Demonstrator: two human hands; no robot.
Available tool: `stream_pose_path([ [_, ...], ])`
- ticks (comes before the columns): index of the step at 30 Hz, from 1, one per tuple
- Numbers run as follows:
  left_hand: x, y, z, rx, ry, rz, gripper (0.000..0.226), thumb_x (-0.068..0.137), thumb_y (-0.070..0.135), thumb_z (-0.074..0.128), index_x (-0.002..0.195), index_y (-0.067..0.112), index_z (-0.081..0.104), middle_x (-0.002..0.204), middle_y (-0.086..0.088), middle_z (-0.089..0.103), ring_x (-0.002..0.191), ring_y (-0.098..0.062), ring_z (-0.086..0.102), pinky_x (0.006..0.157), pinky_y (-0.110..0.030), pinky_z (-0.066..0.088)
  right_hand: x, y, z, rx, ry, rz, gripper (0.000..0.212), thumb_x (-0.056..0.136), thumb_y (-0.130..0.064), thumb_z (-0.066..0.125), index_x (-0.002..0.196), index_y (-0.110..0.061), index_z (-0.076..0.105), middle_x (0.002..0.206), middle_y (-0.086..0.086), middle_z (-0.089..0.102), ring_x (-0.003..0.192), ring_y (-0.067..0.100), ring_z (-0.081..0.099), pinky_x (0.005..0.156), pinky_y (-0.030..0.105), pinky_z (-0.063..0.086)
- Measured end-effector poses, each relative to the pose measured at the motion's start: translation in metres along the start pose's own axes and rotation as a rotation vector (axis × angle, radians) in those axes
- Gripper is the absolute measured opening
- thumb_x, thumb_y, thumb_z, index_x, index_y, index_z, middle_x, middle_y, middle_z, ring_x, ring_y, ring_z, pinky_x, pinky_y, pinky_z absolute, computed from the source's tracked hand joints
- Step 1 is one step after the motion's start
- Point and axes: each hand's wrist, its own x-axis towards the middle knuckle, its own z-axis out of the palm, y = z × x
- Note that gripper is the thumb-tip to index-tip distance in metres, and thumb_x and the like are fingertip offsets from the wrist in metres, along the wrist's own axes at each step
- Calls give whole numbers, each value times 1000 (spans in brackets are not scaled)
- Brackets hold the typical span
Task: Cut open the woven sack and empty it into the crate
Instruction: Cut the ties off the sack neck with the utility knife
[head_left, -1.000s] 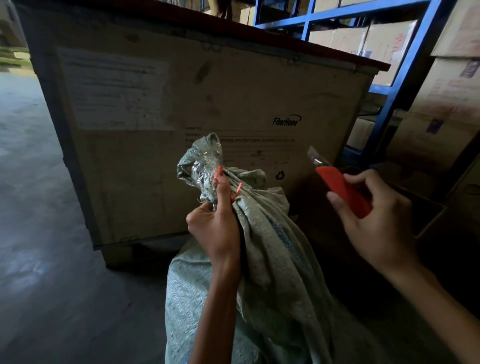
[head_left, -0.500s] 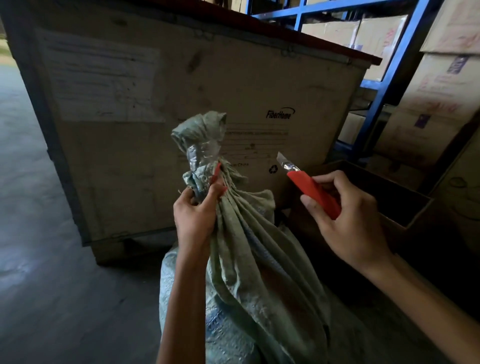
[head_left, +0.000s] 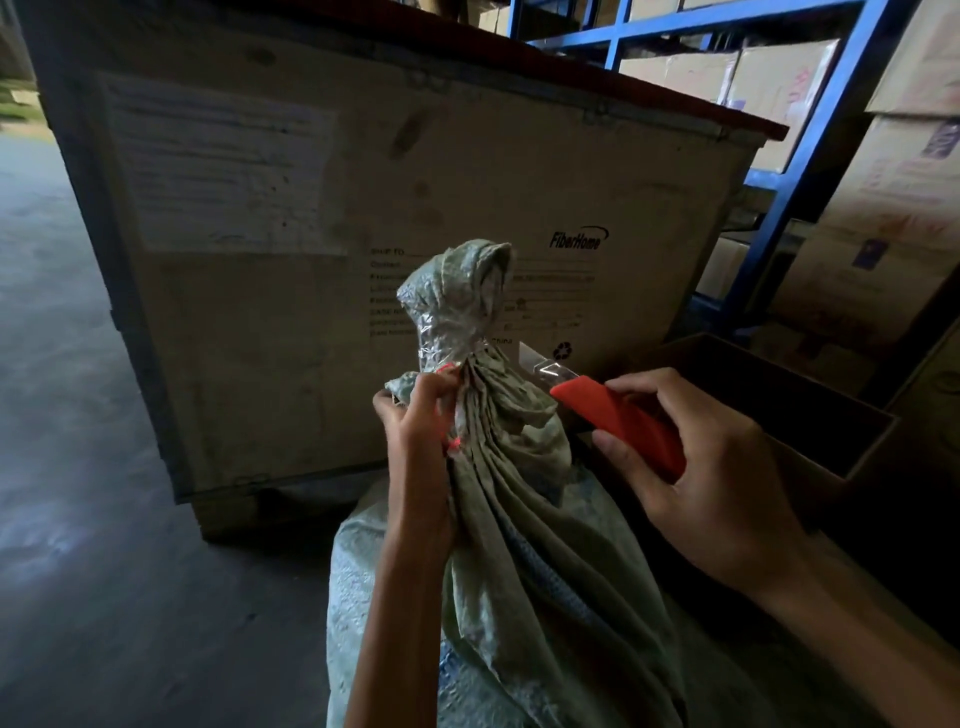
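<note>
Two hands are working at the sack (head_left: 519, 571), a pale green woven bag standing on the floor before the crate (head_left: 415, 208), its neck bunched tight under glossy clear tape. Left hand (head_left: 421, 441) is clenching the gathered folds below the tape. Right hand (head_left: 711, 478) is gripping a red knife (head_left: 618, 415), blade out, tip just beside the neck.

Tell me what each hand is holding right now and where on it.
The left hand grips the woven sack at its gathered neck, just below the taped tie. The right hand holds the red utility knife by its handle, blade out.
</note>
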Motion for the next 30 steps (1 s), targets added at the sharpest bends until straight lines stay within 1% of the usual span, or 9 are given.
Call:
stream_pose_path([
  [3, -1, -1, 0, 91, -22, 1, 79, 67, 47, 77, 131, 9, 50, 100, -3, 68, 91, -19, 72, 89, -50, 59, 0, -2, -3, -36, 5, -19, 39, 87, -42, 67, 120, -22, 61, 113, -11, 64, 97, 5, 63, 77, 23, 55],
  [7, -2, 0, 0, 122, -86, -38, 64, 75, 58, 72, 114, 7, 70, 115, -22, 71, 110, -43, 67, 104, -69, 44, -1, -2, -4, -73, -21, -40, 42, 87, -44, 66, 122, -22, 61, 116, -9, 64, 100, 7, 63, 75, 30, 58],
  [15, -9, 0, 5, 92, -144, -39, 49, 77, 56, 70, 96, 12, 77, 100, -21, 67, 93, -36, 61, 94, -64, 48, -2, -2, -5, -57, -70, -44, 42, 88, -47, 64, 123, -25, 60, 114, -12, 63, 99, 5, 63, 78, 30, 57],
  [18, -11, 0, 5, 56, -133, 35, 32, 85, 48, 63, 87, 19, 77, 94, -14, 67, 90, -31, 62, 84, -45, 50, -2, -3, -8, -37, -69, -38, 44, 87, -50, 63, 123, -24, 62, 113, -12, 64, 98, 5, 64, 78, 30, 57],
  [21, -13, -1, 6, -37, -144, 68, 46, 101, 25, 39, 65, 22, 67, 60, 4, 61, 55, -11, 59, 53, -20, 49, -3, -3, -11, -28, -65, -35, 46, 87, -53, 62, 123, -24, 63, 114, -12, 65, 99, 5, 64, 77, 30, 58],
  [23, -16, -1, 6, -75, -161, 82, 35, 102, 24, 36, 72, 18, 55, 52, 8, 54, 45, -7, 50, 43, -18, 43, -3, -3, -12, -34, -60, -36, 46, 87, -54, 61, 122, -24, 63, 114, -12, 65, 99, 5, 64, 77, 30, 57],
  [25, -15, -2, 8, -99, -169, 95, 23, 91, 37, 49, 81, 16, 54, 61, 5, 56, 54, -9, 54, 51, -22, 46, -3, -4, -11, -26, -58, -40, 46, 87, -53, 60, 121, -23, 63, 113, -11, 65, 98, 5, 64, 76, 29, 57],
  [28, -15, 0, 10, -129, -182, 141, 36, 75, 46, 60, 95, 16, 61, 84, -3, 60, 79, -19, 56, 75, -36, 44, -4, -4, -11, 23, -78, -49, 44, 87, -52, 62, 118, -20, 64, 113, -11, 66, 98, 5, 65, 76, 29, 57],
  [30, -19, 4, 14, -138, -175, 152, 31, 78, 44, 60, 93, 17, 62, 84, -4, 58, 79, -20, 55, 74, -36, 44, -5, -5, -11, 41, -87, -50, 43, 88, -51, 63, 117, -21, 64, 113, -11, 67, 99, 5, 65, 76, 30, 57],
])
